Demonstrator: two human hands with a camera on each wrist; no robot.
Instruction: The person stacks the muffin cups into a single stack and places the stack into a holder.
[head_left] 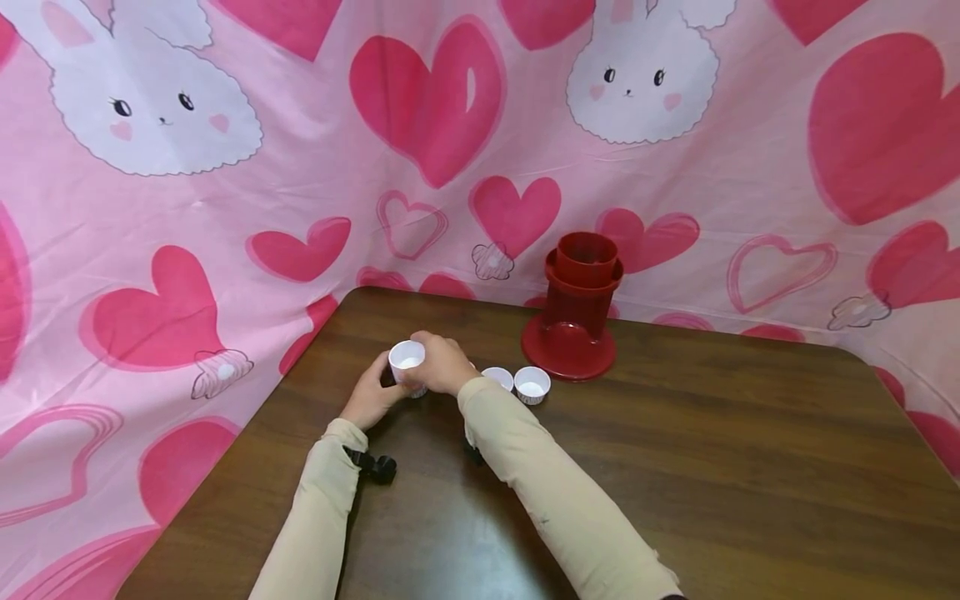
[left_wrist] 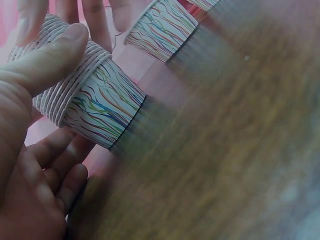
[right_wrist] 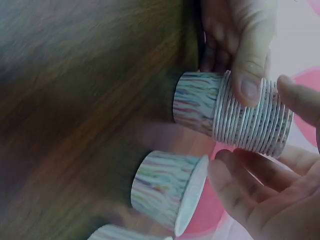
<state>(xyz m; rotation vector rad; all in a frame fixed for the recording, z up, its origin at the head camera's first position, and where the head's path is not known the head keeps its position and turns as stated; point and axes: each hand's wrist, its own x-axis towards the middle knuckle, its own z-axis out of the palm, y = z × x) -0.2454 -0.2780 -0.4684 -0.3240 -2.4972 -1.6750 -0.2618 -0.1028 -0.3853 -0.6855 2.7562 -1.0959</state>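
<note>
A stack of white paper baking cups (head_left: 407, 355) with wavy coloured stripes stands upright near the table's left side. My left hand (head_left: 369, 400) grips the stack, its thumb (left_wrist: 60, 57) across the nested rims in the left wrist view. From the other side my right hand (head_left: 444, 363) holds the upper end, with thumb (right_wrist: 299, 100) and fingers at the topmost rims in the right wrist view. Single striped baking cups stand in a row to the right: one cup (right_wrist: 162, 187) beside the stack, a middle cup (head_left: 497, 379) partly behind my right sleeve, and an end cup (head_left: 532, 386).
A red plastic stand (head_left: 577, 308) with a round base and cylindrical top is at the back of the brown wooden table (head_left: 720, 433). Pink cloth (head_left: 300, 125) with hearts and rabbits hangs behind and left of the table. Black camera mounts (head_left: 378, 468) sit at my wrists.
</note>
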